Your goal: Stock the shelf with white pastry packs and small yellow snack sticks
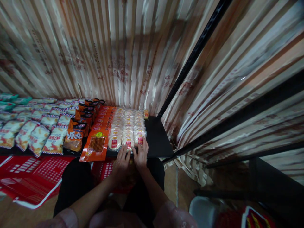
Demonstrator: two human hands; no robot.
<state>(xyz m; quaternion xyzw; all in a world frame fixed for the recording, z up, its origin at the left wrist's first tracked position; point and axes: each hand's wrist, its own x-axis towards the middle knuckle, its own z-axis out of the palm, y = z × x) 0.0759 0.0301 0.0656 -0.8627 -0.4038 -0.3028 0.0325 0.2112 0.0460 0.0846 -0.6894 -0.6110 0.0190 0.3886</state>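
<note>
Three rows of round, pale snacks in clear packets (128, 122) with red-and-white labels lie on the black shelf (158, 139). My left hand (121, 160) rests at the front end of the middle row, fingers stretched forward and touching the foremost packet. Beside it, my right hand (142, 155) has its fingers extended against the front packet of the right row, thumb spread to the left. Both hands look open. Left of these rows lies a column of flat orange snack bags (97, 144), the front one reaching past the shelf's edge.
Dark-and-orange bags (74, 134), white snack bags (55, 139) and green bags (22, 100) fill the shelf's left side. A red basket (35, 177) sits below. Black metal posts (190, 65) and striped sheeting (133, 57) stand behind. A pale stool (201, 209) is at lower right.
</note>
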